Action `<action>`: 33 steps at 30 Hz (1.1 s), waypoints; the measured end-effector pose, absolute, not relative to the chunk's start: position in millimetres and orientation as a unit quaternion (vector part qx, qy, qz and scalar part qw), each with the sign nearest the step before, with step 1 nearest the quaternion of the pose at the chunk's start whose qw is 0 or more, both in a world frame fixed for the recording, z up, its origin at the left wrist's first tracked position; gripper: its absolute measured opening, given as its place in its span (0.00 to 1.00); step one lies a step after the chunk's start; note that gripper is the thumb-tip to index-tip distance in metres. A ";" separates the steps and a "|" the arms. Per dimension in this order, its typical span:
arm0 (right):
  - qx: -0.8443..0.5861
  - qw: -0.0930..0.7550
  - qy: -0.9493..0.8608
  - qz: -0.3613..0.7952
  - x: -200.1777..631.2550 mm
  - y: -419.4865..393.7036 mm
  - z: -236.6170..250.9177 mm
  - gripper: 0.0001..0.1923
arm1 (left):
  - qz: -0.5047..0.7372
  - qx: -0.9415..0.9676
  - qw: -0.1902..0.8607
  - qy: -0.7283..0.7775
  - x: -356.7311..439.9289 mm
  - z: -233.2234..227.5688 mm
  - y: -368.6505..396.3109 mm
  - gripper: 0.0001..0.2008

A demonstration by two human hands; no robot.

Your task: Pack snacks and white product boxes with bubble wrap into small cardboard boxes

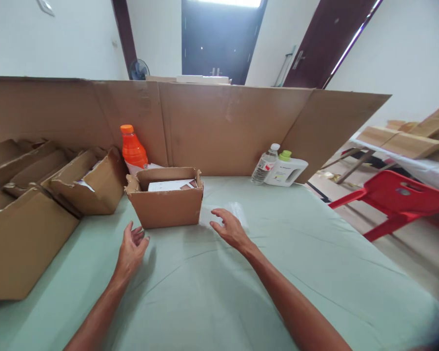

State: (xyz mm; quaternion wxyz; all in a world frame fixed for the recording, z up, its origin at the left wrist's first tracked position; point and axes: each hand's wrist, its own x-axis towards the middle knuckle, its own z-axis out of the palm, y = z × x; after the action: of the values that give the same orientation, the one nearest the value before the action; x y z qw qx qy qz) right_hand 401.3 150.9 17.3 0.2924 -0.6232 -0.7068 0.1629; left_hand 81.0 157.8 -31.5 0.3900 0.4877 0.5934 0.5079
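On the pale green tablecloth [212, 292], the right hand [231, 229] lies palm down with its fingers loosely spread, the fingertips resting on the near edge of a clear plastic bag [223, 213] that lies flat on the cloth just beside the right wall of a small open cardboard box [166, 204]. The bag stretches away from the fingers toward the cardboard screen [219, 126]; nothing is pinched. The left hand [131, 248] hovers near the box's front left corner, apart from it, palm turned inward and fingers slightly curled and open, holding nothing. White cards lie inside the box. An orange bottle [132, 148] stands behind the box, larger cardboard boxes [29, 204] sit to the left, and a clear water bottle [265, 165] and a white jug [287, 169] stand well apart at the far right.
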 end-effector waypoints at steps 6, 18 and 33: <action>-0.630 0.212 -0.739 0.105 399.8 155.2 0.7 0.12 | 0.480 0.509 0.387 0.601 78.8 -37.3 96.6 0.39; -0.418 0.276 -0.804 0.321 386.3 9.1 24.4 0.16 | 0.293 0.808 0.293 0.420 83.7 4.5 7.3 0.40; -0.604 0.518 -0.531 0.292 418.2 58.0 12.2 0.29 | 0.276 0.839 0.301 0.359 104.5 0.0 -23.6 0.13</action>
State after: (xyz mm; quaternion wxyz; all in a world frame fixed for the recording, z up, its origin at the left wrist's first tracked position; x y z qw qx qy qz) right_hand 418.2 58.0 12.2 0.5176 -0.6041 -0.5310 0.2919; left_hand 104.5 -23.6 0.0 0.3006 0.8393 0.3591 0.2760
